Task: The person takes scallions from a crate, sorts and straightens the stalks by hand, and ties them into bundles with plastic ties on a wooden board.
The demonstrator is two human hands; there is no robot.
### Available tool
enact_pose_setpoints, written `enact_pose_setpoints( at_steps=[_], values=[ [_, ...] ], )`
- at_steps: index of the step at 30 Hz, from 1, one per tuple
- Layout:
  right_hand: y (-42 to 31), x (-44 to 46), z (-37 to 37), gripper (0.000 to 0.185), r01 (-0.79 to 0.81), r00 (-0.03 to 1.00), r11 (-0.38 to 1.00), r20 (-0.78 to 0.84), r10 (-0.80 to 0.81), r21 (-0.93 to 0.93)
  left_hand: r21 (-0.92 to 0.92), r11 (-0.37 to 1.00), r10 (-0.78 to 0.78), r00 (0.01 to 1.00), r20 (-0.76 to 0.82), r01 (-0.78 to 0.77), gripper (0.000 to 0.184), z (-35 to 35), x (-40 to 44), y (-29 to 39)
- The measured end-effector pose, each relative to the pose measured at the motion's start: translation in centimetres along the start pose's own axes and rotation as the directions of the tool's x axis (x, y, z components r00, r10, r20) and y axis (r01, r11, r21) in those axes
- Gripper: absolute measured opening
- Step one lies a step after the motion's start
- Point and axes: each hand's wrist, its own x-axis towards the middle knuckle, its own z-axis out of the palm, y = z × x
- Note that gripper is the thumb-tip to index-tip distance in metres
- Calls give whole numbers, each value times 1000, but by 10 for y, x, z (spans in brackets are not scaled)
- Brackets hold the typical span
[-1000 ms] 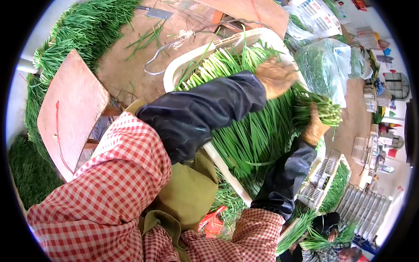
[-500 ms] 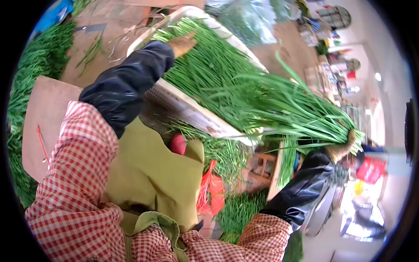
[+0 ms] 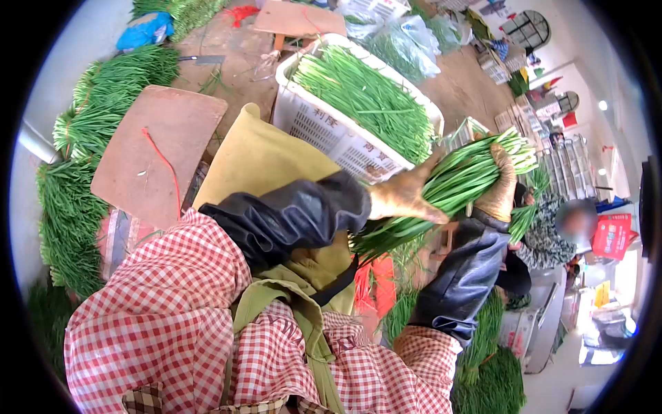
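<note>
A bunch of garlic chives (image 3: 463, 178) is held between my two gloved hands, its pale stem ends toward the upper right and its leaf tips toward my apron. My right hand (image 3: 499, 183) is closed round it near the stem ends. Farther down the leaves, my left hand (image 3: 407, 194) clasps the bunch from the side, thumb and fingers spread round it. Beyond the hands stands a white plastic crate (image 3: 324, 131) filled with more chives (image 3: 365, 96) laid lengthwise.
Chive piles (image 3: 69, 214) line the left wall, near a wooden board (image 3: 155, 155) with a red tie. A knife (image 3: 207, 60) lies on the floor. Clear plastic bags (image 3: 407, 48) stand behind the crate. Red ties (image 3: 376, 283) hang by my apron. Another person (image 3: 545, 231) sits at right.
My left hand has left the chives in the crate and come onto the bunch. My right hand has drawn the bunch off the crate. The view has shifted.
</note>
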Motion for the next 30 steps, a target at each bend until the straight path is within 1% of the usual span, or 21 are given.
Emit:
enact_pose_setpoints(
  at_steps=[2, 3, 5, 6, 7, 8, 10, 11, 13, 14, 15, 16, 17, 18, 19, 23, 25, 26, 27, 29, 30],
  values=[
    [21, 3, -12, 41, -17, 997, 1000, 71, 18, -9, -122, 991, 41, 996, -76, -50, 109, 6, -11, -38],
    [38, 9, 1, 44, 7, 994, 999, 106, -2, -44, -278, 961, -17, 998, -67, -2, 98, -5, -19, -21],
    [61, -1, 6, 58, 54, 972, 999, 230, -53, -1, -311, 944, -146, 983, -108, 106, 87, -14, -21, -30],
    [67, -8, 10, 74, 259, 941, 959, 253, -224, -116, -300, 953, -99, 981, -164, 45, 82, -14, -14, -21],
    [71, -18, 5, 79, 311, 922, 936, 291, -255, -167, -294, 956, -56, 974, -221, -12, 78, -14, -3, -7],
    [84, -28, -1, 70, 345, 929, 896, 237, -284, -280, -255, 964, 13, 973, -231, -73, 70, -18, 11, 5],
    [110, -31, -22, 58, 160, 976, 907, 198, -87, -389, -293, 955, -29, 978, -205, -33, 56, -35, 44, 16],
    [123, -30, -34, 55, -57, 968, 921, 203, 144, -385, -347, 937, -109, 978, -179, 41, 50, -40, 55, 16],
    [144, -35, -31, 21, -223, 958, 952, 131, 253, -210, -414, 907, -155, 975, -159, 77, 39, -54, 58, -6],
    [151, -40, -25, 19, -361, 923, 921, 86, 376, -148, -458, 866, -289, 948, -134, 199, 39, -62, 48, -22],
    [169, -39, -26, 13, -428, 895, 879, 38, 445, -212, -495, 827, -380, 914, -144, 266, 60, -71, 33, -54],
    [222, -34, -40, 15, -500, 854, 815, -12, 520, -292, -391, 791, -574, 791, -211, 470, 93, -80, -5, -101],
    [261, -29, -62, 18, -172, 926, 809, 187, 327, -562, -213, 692, -722, 670, -175, 690, 105, -73, -21, -94],
    [268, -28, -60, 22, 206, 923, 677, 371, 107, -707, -377, 593, -804, 551, -224, 712, 101, -71, -25, -95],
    [283, -31, -64, 23, 123, 937, 696, 314, 154, -707, -296, 658, -730, 683, -24, 693, 100, -70, -44, -102],
    [283, -38, -46, 38, -246, 916, 653, 49, 399, -717, -198, 437, -899, 430, -78, 877, 98, -86, -43, -130],
    [249, -48, -32, 55, -162, 891, 534, 109, 440, -830, -185, 339, -940, 324, -108, 922, 94, -91, -42, -131],
    [256, -56, -36, 54, -81, 946, 560, 113, 303, -825, -243, 330, -944, 325, -62, 912, 85, -99, -45, -139],
    [247, -59, -38, 54, -80, 946, 559, 113, 303, -826, -310, 332, -939, 343, -20, 891, 77, -107, -46, -144],
    [221, -62, -47, 53, -362, 851, 780, 160, 500, -511, -457, 476, -854, 519, -36, 751, 30, -116, -42, -136],
    [243, -76, -70, 54, -504, 842, 849, 128, 523, -156, -514, 425, -865, 502, 12, 745, 30, -121, -32, -118]
  ],
)
